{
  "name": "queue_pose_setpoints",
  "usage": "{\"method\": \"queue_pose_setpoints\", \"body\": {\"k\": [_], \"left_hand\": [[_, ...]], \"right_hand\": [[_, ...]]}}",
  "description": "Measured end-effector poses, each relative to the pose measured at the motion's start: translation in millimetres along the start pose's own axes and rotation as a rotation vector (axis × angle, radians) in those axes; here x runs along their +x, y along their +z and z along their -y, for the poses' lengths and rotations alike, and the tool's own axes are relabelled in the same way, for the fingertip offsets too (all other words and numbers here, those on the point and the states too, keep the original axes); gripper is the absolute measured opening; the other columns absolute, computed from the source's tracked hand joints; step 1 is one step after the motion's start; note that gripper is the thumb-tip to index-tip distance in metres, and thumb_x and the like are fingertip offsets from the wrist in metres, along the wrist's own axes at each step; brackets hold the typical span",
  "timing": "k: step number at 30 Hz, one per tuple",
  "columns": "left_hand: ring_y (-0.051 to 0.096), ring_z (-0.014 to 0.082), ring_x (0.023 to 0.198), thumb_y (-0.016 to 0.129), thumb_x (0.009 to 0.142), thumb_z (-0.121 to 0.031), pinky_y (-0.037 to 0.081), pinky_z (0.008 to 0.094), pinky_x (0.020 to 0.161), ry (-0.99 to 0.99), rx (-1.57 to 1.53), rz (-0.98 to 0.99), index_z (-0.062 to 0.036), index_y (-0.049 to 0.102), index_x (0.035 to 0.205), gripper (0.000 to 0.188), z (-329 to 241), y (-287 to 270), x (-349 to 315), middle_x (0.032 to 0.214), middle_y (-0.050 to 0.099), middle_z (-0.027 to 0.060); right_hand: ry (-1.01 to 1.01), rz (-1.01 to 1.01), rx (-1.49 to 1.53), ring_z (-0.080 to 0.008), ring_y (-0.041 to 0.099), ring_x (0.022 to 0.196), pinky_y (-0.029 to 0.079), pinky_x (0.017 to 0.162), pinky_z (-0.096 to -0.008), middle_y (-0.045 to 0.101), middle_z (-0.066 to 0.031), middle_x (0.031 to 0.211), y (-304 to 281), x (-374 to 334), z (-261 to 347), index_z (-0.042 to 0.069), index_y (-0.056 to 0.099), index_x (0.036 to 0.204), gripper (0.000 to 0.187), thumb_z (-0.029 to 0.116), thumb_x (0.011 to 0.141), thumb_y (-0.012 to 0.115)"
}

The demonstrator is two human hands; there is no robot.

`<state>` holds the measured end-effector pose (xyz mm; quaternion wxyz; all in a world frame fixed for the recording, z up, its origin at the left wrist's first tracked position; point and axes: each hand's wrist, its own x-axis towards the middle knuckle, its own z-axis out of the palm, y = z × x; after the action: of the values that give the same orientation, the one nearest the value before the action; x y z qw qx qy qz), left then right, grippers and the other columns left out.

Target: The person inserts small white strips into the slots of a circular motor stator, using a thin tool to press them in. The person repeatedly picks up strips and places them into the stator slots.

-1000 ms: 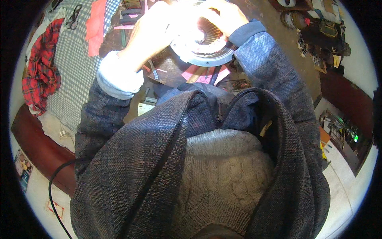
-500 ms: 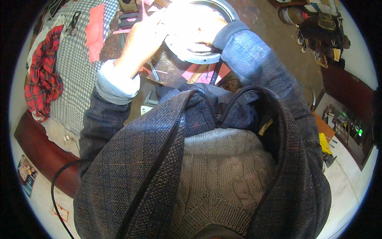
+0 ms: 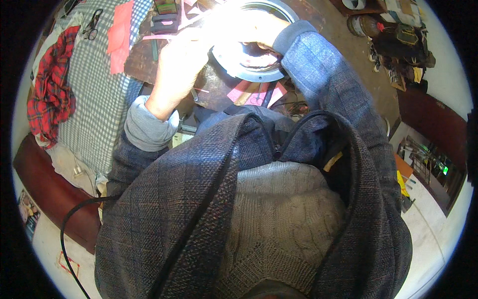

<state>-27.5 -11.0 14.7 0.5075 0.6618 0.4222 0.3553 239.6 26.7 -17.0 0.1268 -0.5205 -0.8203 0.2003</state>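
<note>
Strong glare washes out most of both hands. My left hand [image 3: 185, 52] is beside the left rim of a round grey metal ring [image 3: 260, 77], its fingers bent in toward the bright area; what they hold is lost in the light. Over the ring's opening, my right hand [image 3: 266, 31] has its fingers curled together, and anything in them is also hidden. A pale, shiny surface shows inside the ring below the right hand. Under the ring's near edge lie pink paper [image 3: 278, 93] and scissors [image 3: 257, 98]. A thin pink strip [image 3: 160, 37] lies left of my left hand.
A dark box-like item [image 3: 164, 24] stands behind the left hand on the brown table [image 3: 142, 62]. On the left, a checked cloth [image 3: 94, 84] bears red paper [image 3: 119, 42], glasses [image 3: 93, 25] and a red plaid cloth [image 3: 52, 89]. Dark items [image 3: 401, 50] are piled at the far right.
My left hand has shifted slightly down and its wrist has turned more upright. My right hand has moved a little up and right, uncovering more of the ring's inside. The view has shifted slightly.
</note>
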Motion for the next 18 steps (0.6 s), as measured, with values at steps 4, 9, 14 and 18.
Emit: {"method": "queue_pose_setpoints", "body": {"k": [4, 9, 14, 18], "left_hand": [[0.061, 0.008, 0.089, 0.062, 0.102, -0.013, 0.05, 0.0245, 0.079, -0.044, -0.015, -0.002, -0.0009, 0.07, 0.113, 0.018, -4, 0, -6, 0.098, 0.07, 0.0007], [0.059, 0.0073, 0.085, 0.061, 0.103, -0.012, 0.049, 0.0234, 0.077, 0.012, 0.003, 0.02, -0.0021, 0.071, 0.111, 0.016, -13, 5, -10, 0.099, 0.068, 0.0009], [0.055, 0.004, 0.079, 0.059, 0.104, -0.007, 0.045, 0.0212, 0.07, -0.052, -0.137, 0.013, -0.001, 0.069, 0.112, 0.015, -36, -1, -28, 0.096, 0.066, -0.0011], [0.06, 0.0071, 0.076, 0.058, 0.1, -0.003, 0.049, 0.0222, 0.068, -0.149, -0.218, 0.012, 0.0023, 0.069, 0.107, 0.013, -58, -6, -45, 0.093, 0.068, 0.0007]], "right_hand": [[0.015, -0.002, -0.001, -0.0279, 0.073, 0.099, 0.058, 0.091, -0.0386, 0.076, -0.0155, 0.109, 1, 4, 2, 0.008, 0.075, 0.119, 0.032, 0.032, 0.1, 0.066], [0.064, -0.012, 0.009, -0.028, 0.073, 0.098, 0.059, 0.09, -0.0379, 0.077, -0.0161, 0.108, -1, 1, 1, 0.008, 0.076, 0.119, 0.033, 0.035, 0.101, 0.067], [0.176, -0.047, 0.041, -0.0281, 0.073, 0.096, 0.06, 0.089, -0.0372, 0.077, -0.0168, 0.107, 1, -5, -1, 0.009, 0.077, 0.118, 0.034, 0.037, 0.101, 0.067], [0.386, -0.098, 0.192, -0.0281, 0.074, 0.095, 0.06, 0.087, -0.0367, 0.077, -0.0173, 0.106, -7, -18, 3, 0.01, 0.077, 0.117, 0.035, 0.039, 0.101, 0.068]]}}
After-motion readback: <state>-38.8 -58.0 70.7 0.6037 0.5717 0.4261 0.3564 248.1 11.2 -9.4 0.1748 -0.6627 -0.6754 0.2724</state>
